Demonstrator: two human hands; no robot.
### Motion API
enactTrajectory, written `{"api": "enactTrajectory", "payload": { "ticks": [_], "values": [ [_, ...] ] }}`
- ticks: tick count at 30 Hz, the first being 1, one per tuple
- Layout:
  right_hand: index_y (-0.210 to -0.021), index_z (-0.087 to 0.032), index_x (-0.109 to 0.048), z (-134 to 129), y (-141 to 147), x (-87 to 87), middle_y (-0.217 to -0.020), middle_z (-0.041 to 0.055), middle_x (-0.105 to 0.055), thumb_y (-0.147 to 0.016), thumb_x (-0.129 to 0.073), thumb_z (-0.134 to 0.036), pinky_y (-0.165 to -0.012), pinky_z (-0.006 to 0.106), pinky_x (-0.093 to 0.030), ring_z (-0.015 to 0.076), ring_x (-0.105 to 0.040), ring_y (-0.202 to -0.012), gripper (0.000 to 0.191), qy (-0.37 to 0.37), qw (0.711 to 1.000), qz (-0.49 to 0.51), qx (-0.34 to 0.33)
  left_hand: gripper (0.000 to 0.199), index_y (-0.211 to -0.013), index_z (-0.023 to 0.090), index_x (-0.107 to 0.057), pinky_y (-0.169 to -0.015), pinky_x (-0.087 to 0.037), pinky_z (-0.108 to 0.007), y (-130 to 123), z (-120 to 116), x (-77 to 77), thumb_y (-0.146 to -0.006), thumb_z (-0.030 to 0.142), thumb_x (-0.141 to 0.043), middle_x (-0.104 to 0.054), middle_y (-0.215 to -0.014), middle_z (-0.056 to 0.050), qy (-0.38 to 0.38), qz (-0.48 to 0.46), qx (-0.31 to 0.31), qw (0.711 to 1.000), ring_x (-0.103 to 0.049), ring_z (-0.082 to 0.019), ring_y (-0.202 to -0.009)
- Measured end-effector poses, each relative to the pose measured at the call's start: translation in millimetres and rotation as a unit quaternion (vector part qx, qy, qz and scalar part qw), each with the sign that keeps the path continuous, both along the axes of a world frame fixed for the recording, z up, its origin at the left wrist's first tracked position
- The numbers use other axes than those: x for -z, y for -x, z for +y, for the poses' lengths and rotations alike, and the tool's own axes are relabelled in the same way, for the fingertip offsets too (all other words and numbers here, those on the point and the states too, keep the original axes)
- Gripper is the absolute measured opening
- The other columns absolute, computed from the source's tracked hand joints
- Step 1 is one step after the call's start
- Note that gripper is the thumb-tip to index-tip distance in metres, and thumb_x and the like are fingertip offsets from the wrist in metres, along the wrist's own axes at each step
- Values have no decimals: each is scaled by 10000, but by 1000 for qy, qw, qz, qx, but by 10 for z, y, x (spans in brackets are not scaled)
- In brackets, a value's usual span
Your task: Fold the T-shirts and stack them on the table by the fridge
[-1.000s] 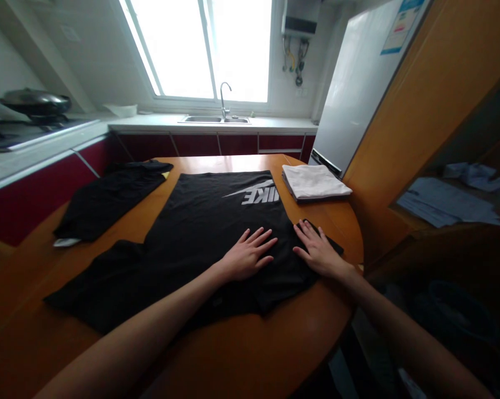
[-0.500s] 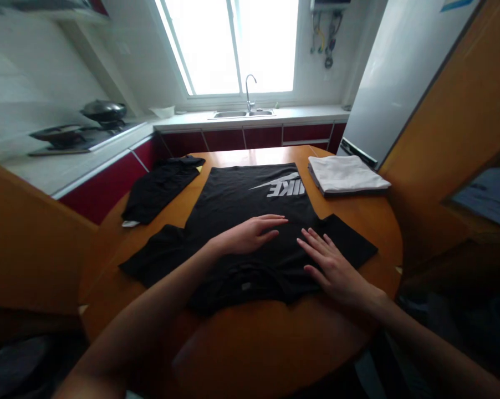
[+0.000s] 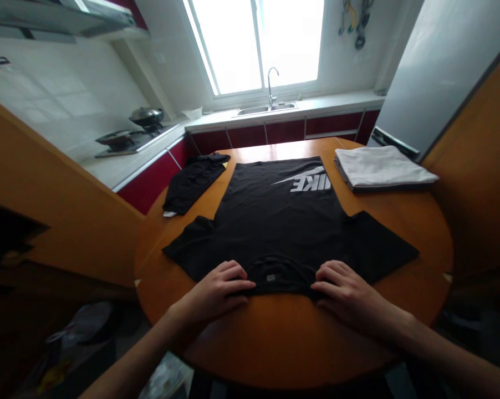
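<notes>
A black T-shirt (image 3: pixel 275 221) with white lettering lies spread flat on the round wooden table (image 3: pixel 283 338), its collar towards me and its sleeves out to both sides. At the shoulder edge left of the collar, my left hand (image 3: pixel 223 288) has its fingers closed on the cloth. My right hand (image 3: pixel 345 291) pinches the shoulder edge on the right of the collar in the same way. Both thumbs are low, near the table surface.
Dark folded clothing (image 3: pixel 194 183) lies at the table's back left. A stack of folded cloths (image 3: pixel 385 169), white on top, sits at the back right. Beyond are a counter with a sink (image 3: pixel 266 109), a stove with pans (image 3: pixel 146 117) and a fridge (image 3: pixel 433 72).
Both hands have come back towards me and apart, from over the shirt's middle to its shoulder edge, and their fingers have closed on the cloth. The view has shifted.
</notes>
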State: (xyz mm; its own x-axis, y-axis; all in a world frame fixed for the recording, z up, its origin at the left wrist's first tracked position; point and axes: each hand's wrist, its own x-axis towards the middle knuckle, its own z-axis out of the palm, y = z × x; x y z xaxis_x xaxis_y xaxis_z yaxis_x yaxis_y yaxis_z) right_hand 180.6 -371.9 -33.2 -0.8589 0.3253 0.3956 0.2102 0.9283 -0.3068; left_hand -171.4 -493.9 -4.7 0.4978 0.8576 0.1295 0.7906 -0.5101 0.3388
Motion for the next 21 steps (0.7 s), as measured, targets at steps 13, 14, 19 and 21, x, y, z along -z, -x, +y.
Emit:
{"api": "enactTrajectory", "payload": {
  "ticks": [13,14,19,21],
  "values": [
    [-1051,-233,-718,67,14,-91,-1054,87,-690,-1002,-509,-270,-857,367,-551,214,-643,-980,218,86,995,37,27,277,-1197,230,-711,-910,-522,-322,173,140,-235,-1028,309,-506,-701,-1108,-78,42,-136,-46,989,-659,-190,-1016],
    [-1101,-228,-711,126,36,-77,-1115,98,-686,-1010,-486,-278,-901,382,-550,223,-642,-1039,247,82,993,52,64,290,-1223,237,-700,-933,-522,-332,202,229,-224,-1031,306,-493,-698,-1144,-80,14,-137,-66,988,-658,-194,-1051],
    [-1417,-203,-567,358,181,137,-1500,142,-498,-985,-510,-383,-1133,517,-412,316,-452,-1391,470,4,981,-14,193,385,-1387,288,-594,-1161,-370,-484,307,744,0,-1027,369,-484,-586,-1439,-70,-60,-36,-115,991,-496,-244,-1372],
    [-1457,-220,-534,366,192,238,-1547,137,-453,-972,-515,-404,-1154,540,-380,329,-397,-1437,518,-14,976,-62,206,463,-1456,312,-521,-1200,-277,-558,324,840,105,-1015,449,-490,-467,-1554,-61,-38,20,-136,990,-372,-276,-1466]
  ]
}}
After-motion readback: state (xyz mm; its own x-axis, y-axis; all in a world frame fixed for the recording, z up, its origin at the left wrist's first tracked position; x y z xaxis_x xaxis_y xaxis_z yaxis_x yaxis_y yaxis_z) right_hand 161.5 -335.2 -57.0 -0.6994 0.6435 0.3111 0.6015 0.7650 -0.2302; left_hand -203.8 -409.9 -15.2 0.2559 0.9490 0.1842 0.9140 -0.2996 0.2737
